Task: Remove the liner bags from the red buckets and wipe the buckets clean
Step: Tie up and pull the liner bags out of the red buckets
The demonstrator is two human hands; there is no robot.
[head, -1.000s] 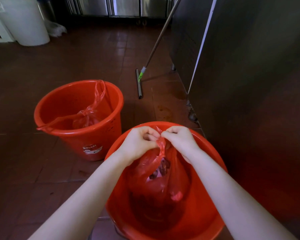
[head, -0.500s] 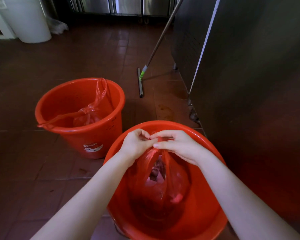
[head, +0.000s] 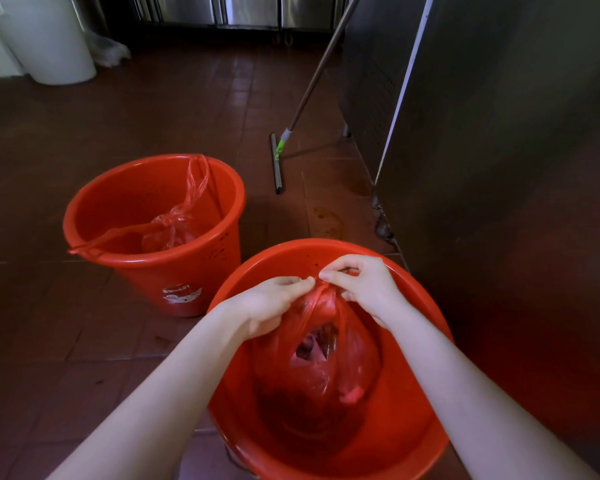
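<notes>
- Two red buckets stand on a brown tile floor.
- The near bucket is low in the picture, just right of the middle.
- A thin red bag, the near bag, sits inside this bucket and fills its middle.
- The top of the near bag is pulled up into a bunch over the far part of the bucket.
- The left hand pinches this bunch with curled fingers, from the left side.
- The right hand pinches the same bunch from the right, with its fingers bent.
- The tips of both hands almost meet at the bunch.
- Below the hands the bag has a small gap, and pale and dark stuff shows inside. I cannot tell what it is.
- The far bucket stands to the left, close beside the near bucket.
- It has a white sticker on its near side.
- Inside it lies the far bag, also red, with a knot at its top.
- Two long strips of that bag reach up to the rim, one at the far side and one at the near left.
- A floor wiper with a long handle rests on the floor past the buckets, and its handle leans up to the right.
- A big shiny metal cabinet fills the right side, close to the near bucket.
- A white bin stands far off at the left.
</notes>
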